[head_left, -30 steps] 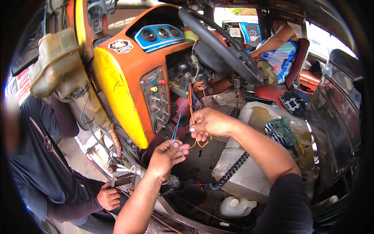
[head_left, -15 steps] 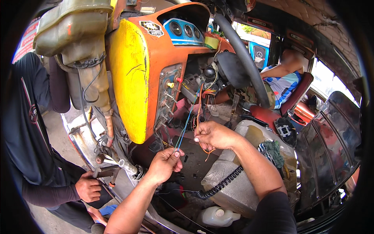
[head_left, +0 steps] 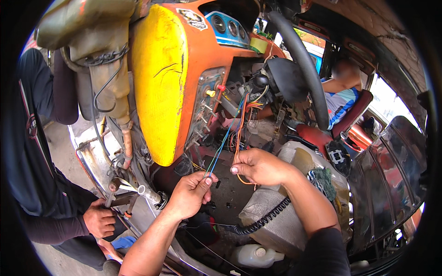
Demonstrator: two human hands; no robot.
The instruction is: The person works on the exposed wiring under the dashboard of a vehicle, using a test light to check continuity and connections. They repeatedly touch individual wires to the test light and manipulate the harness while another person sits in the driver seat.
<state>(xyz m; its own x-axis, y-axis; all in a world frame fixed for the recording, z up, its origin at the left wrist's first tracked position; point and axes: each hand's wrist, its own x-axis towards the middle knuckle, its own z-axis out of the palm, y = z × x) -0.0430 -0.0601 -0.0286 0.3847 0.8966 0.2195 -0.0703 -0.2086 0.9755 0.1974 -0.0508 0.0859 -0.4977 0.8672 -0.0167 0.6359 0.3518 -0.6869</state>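
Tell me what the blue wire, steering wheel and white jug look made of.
Blue wire: probably plastic-coated; smooth, even colour, core not visible.
Steering wheel: black plastic or rubber, perhaps; dull, dark rim.
White jug: likely plastic; cloudy, moulded-looking body.

Wires (head_left: 223, 144) left of steering wheel (head_left: 307, 64)

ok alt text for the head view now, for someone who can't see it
A bare left hand pinches blue and green wires, the right hand orange wires, near an orange dashboard. Beyond are a steering wheel and a seated person.
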